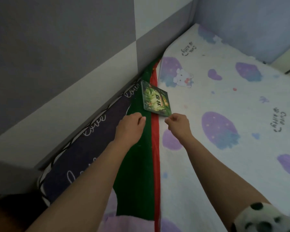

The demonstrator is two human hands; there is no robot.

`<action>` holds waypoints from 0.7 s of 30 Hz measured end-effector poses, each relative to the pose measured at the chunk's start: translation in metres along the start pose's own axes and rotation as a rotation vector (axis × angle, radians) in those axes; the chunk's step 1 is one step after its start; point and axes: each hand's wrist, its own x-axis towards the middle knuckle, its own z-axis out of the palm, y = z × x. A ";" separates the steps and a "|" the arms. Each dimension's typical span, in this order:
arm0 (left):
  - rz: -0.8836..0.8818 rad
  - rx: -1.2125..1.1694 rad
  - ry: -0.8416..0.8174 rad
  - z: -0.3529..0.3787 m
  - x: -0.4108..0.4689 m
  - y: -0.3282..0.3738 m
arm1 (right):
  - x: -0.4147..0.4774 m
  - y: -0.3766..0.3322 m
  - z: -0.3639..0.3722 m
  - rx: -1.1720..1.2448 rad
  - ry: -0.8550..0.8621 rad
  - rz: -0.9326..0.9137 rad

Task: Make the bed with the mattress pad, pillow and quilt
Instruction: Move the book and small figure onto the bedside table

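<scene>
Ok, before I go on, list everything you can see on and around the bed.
mattress pad: one, white with purple prints, covering the bed on the right
green cloth: one, dark green, strip left of the pad
red strip: one, red, between green cloth and pad
dark fabric: one, dark purple with white lettering, beside the wall
book: one, green cover, lying across cloth, strip and pad edge
pink fabric: one, pale pink, bottom edge
wall: grey, left
sleeve: one, white with black spots, right arm
left hand: fingers curled, on the green cloth
right hand: fingers curled, at the pad's edge
</scene>
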 end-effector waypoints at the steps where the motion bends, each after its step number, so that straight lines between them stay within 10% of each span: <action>1: -0.015 -0.003 -0.015 0.008 0.016 -0.007 | 0.018 0.005 0.011 0.080 -0.025 0.094; 10: -0.185 -0.106 -0.108 0.064 0.109 -0.045 | 0.131 0.026 0.088 0.731 -0.141 0.730; 21: -0.299 -0.277 -0.133 0.074 0.118 -0.059 | 0.153 0.026 0.095 1.325 0.019 0.767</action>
